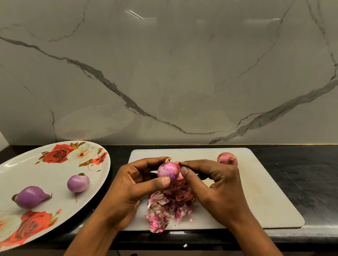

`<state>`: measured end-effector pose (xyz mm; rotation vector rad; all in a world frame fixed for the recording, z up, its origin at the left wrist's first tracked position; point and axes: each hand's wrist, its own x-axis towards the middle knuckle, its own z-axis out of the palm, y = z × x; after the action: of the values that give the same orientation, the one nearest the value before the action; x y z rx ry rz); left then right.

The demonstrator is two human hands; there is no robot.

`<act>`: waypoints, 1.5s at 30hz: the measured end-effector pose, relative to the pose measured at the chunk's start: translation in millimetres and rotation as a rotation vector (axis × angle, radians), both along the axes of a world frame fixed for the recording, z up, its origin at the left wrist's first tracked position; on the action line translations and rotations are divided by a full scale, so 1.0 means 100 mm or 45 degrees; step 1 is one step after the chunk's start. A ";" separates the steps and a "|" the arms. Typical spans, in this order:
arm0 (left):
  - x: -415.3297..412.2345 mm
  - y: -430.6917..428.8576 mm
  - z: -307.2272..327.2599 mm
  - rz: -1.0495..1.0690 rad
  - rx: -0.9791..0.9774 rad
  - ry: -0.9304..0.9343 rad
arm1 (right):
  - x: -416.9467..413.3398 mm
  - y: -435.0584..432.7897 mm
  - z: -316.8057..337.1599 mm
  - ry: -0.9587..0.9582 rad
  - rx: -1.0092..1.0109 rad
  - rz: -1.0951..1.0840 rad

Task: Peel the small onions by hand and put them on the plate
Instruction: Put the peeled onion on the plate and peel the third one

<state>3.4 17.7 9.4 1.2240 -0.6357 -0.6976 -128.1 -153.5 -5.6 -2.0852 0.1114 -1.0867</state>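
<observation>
Background: grey-white marble wall with dark veins rises behind the cutting board; its gloss shows pale reflections.
Tabletop: black stone tabletop, carrying the cutting board and stretching past it to left and right.
Cutting board: white, with rounded corners, lying flat with its long side along the front edge of the tabletop.
Plate: large white oval plate printed with red and white roses, left of the cutting board, its rim just beside the board's left edge.
Held onion: small pink-purple held onion, raised above the left-centre of the cutting board, mostly bare, a dry tuft pointing up.
Left hand: left hand grasps the held onion, thumb on the near side, fingers curled round the far side.
Right hand: right hand pinches the right side of the held onion between thumb and forefinger; the other fingers curl toward the palm.
Peels: heap of pink, speckled peels on the cutting board under both hands, one piece reaching its front edge.
Unpeeled onion: reddish unpeeled onion resting near the far edge of the cutting board, just beyond the right hand.
Peeled onions: round peeled onion and long peeled onion lie apart on the plate, left of the cutting board.
Scrap: tiny pale scrap on the tabletop's front lip, in front of the cutting board.
</observation>
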 end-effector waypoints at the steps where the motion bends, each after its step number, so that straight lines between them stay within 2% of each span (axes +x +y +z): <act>1: 0.00 0.00 0.00 -0.008 -0.005 -0.001 | 0.00 0.01 0.01 0.013 0.009 0.026; 12: 0.02 0.01 -0.03 -0.033 -0.018 -0.054 | 0.00 -0.01 -0.01 0.047 0.083 0.156; 22: 0.02 0.00 -0.04 -0.015 -0.017 -0.047 | -0.01 0.01 -0.01 -0.006 0.071 0.085; 37: 0.03 0.00 -0.05 0.016 0.001 -0.061 | 0.02 -0.01 -0.03 0.057 -0.070 0.009; 45: 0.01 0.00 -0.04 0.010 -0.038 -0.033 | 0.02 -0.02 -0.02 0.075 -0.022 -0.097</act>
<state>4.7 17.3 5.3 1.2089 -0.6598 -0.6643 -125.8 -155.3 -7.3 -2.1442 0.2127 -1.0755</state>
